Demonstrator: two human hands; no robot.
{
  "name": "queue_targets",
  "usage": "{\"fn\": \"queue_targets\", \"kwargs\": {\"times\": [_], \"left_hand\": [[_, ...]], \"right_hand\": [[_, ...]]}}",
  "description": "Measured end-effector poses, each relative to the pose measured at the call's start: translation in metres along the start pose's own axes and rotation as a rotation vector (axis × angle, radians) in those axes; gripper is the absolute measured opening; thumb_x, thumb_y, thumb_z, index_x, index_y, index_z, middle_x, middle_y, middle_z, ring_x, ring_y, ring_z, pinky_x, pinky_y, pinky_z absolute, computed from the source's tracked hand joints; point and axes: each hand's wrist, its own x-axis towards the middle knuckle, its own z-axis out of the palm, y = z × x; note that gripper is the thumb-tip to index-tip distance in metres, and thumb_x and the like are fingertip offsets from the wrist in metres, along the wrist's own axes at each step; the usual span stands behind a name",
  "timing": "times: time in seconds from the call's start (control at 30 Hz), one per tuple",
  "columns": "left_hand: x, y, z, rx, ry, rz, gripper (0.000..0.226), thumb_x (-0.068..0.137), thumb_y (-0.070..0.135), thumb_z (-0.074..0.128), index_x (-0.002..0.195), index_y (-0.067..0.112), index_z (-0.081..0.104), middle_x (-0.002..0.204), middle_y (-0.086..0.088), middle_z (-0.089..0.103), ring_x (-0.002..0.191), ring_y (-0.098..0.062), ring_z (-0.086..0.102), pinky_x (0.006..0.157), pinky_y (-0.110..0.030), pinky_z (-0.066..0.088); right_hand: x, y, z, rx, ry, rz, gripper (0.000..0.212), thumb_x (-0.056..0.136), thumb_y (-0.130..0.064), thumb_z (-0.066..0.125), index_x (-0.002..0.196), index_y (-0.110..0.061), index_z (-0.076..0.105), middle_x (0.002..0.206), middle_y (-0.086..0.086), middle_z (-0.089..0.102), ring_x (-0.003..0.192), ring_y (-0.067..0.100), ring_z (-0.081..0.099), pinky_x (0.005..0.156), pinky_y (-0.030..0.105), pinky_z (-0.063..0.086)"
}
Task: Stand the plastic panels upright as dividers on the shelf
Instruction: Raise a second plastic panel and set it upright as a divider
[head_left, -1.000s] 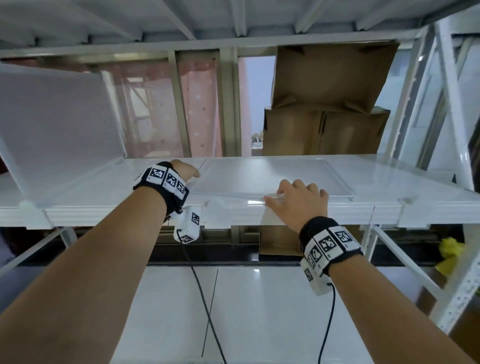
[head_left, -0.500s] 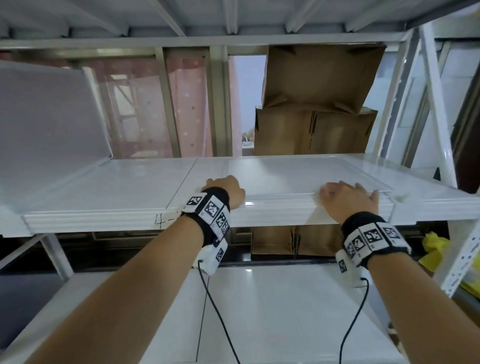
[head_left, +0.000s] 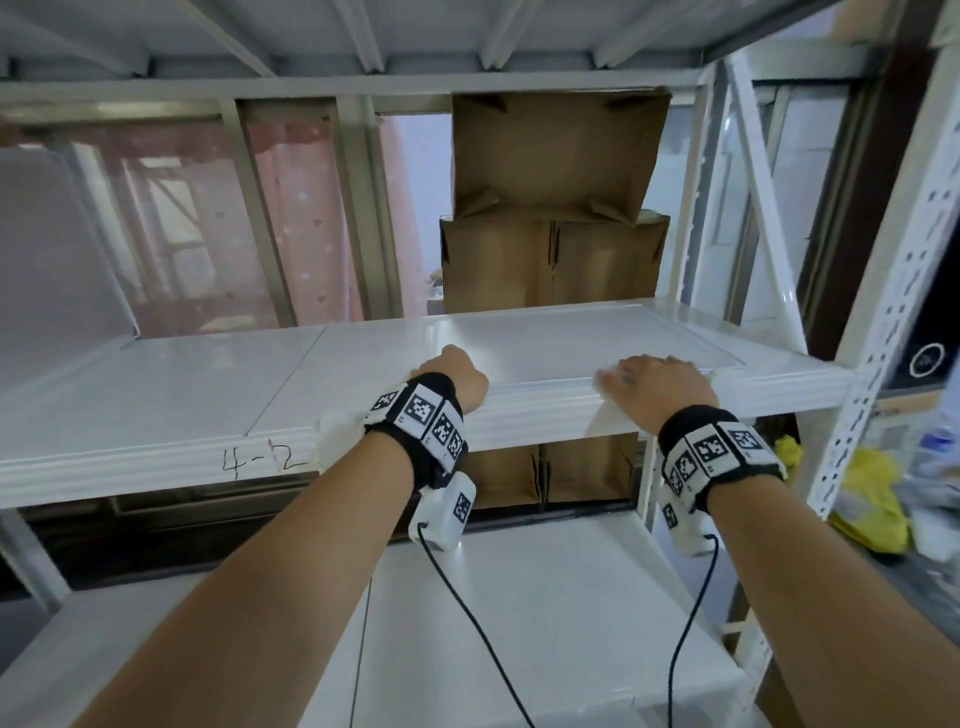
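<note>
A clear plastic panel (head_left: 571, 340) lies flat on the right half of the white shelf (head_left: 156, 457), its front edge hanging slightly over the shelf's lip. My left hand (head_left: 460, 376) is curled over that front edge near the panel's left corner. My right hand (head_left: 660, 384) holds the same edge further right, fingers on top. A second frosted panel (head_left: 57, 260) stands upright at the far left of the shelf, partly cut off by the frame.
Stacked cardboard boxes (head_left: 553, 260) stand behind the shelf. The white upright post (head_left: 883, 312) closes the right end. "4-2" (head_left: 260, 460) is written on the shelf's lip. A lower shelf (head_left: 545, 623) lies beneath my arms, and yellow stuff (head_left: 867, 499) sits at right.
Both hands have moved to the right along the shelf's front edge with the flat panel. The upright panel now sits further left in view.
</note>
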Motion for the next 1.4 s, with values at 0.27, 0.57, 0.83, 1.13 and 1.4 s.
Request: {"fn": "queue_targets", "kwargs": {"times": [0.27, 0.57, 0.83, 1.13, 1.4], "left_hand": [[0.018, -0.005, -0.012, -0.527, 0.152, -0.18, 0.038, 0.091, 0.012, 0.056, 0.123, -0.009, 0.057, 0.115, -0.02, 0.064, 0.094, -0.033, 0.062, 0.077, -0.033, 0.049], [-0.006, -0.037, -0.053, -1.565, 0.032, -0.256, 0.013, 0.095, 0.012, 0.055, 0.102, 0.001, 0.051, 0.104, -0.016, 0.053, 0.076, -0.026, 0.058, 0.048, -0.031, 0.058], [-0.029, -0.045, -0.081, -1.527, -0.006, -0.183, 0.01, 0.1, 0.006, 0.046, 0.097, 0.001, 0.055, 0.061, -0.015, 0.072, 0.049, -0.027, 0.071, 0.038, -0.031, 0.055], [-0.038, -0.074, -0.117, -1.536, 0.301, 0.21, 0.045, 0.096, -0.003, 0.038, 0.129, 0.024, 0.055, 0.123, -0.014, 0.067, 0.099, -0.036, 0.069, 0.079, -0.049, 0.059], [-0.055, -0.108, -0.138, -1.238, 0.403, 0.078, 0.057, 0.072, -0.003, 0.05, 0.127, 0.011, 0.057, 0.117, -0.015, 0.068, 0.106, -0.039, 0.067, 0.083, -0.058, 0.056]], "right_hand": [[-0.018, -0.004, -0.007, 0.065, 0.151, -0.01, 0.061, 0.091, -0.064, 0.029, 0.11, -0.021, 0.067, 0.104, 0.007, 0.072, 0.106, 0.031, 0.06, 0.083, 0.038, 0.048], [-0.034, -0.007, -0.005, 0.201, 0.316, -0.23, 0.05, 0.094, -0.058, 0.045, 0.133, -0.03, 0.06, 0.127, -0.005, 0.069, 0.118, 0.024, 0.058, 0.091, 0.037, 0.05], [-0.035, -0.053, -0.014, 0.353, 0.176, -0.302, 0.059, 0.099, -0.059, 0.034, 0.145, -0.026, 0.047, 0.153, 0.005, 0.046, 0.142, 0.028, 0.039, 0.12, 0.046, 0.022], [-0.028, -0.173, -0.015, 0.607, 0.022, -0.538, 0.061, 0.099, -0.062, 0.025, 0.154, -0.036, 0.027, 0.162, 0.008, 0.03, 0.151, 0.026, 0.024, 0.119, 0.048, 0.026], [-0.032, -0.253, -0.009, 0.93, -0.21, -0.57, 0.056, 0.103, -0.055, 0.026, 0.156, -0.042, 0.014, 0.164, 0.0, 0.024, 0.151, 0.02, 0.023, 0.119, 0.028, 0.017]]}}
